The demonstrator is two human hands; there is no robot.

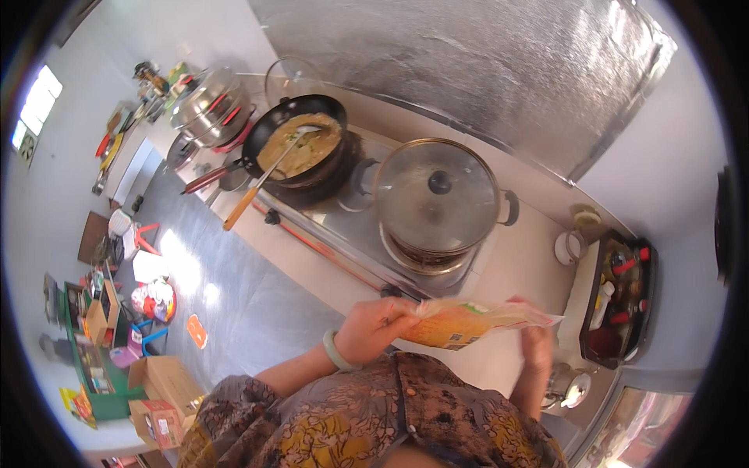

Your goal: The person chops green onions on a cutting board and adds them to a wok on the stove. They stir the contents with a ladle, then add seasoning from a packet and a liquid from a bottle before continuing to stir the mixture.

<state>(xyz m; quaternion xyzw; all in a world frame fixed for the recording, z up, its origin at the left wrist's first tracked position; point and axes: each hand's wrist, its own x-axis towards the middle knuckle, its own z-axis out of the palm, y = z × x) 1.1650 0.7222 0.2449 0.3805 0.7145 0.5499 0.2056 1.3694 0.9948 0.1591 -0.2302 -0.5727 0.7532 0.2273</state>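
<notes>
My left hand [374, 329], with a pale green bangle at the wrist, pinches one end of a yellow-orange plastic food packet [450, 329] in front of my waist. At the packet's other end is my right hand [536, 350], slightly blurred and gripping the clear edge. The packet bears writing, and its contents cannot be made out. Beyond it on the gas stove [339, 225] sits a large pot with a glass lid [436, 205]. To its left, a black wok [251, 137] holds brownish food in sauce [304, 155]. A spatula with a wooden handle [241, 209] rests in the wok.
A steel steamer [210, 111] and an upright glass lid [292, 79] stand left of the wok. At right, a black rack [620, 304] contains several bottles. Foil sheeting [468, 64] covers the wall behind. Cardboard boxes [167, 380] lie on the floor at lower left.
</notes>
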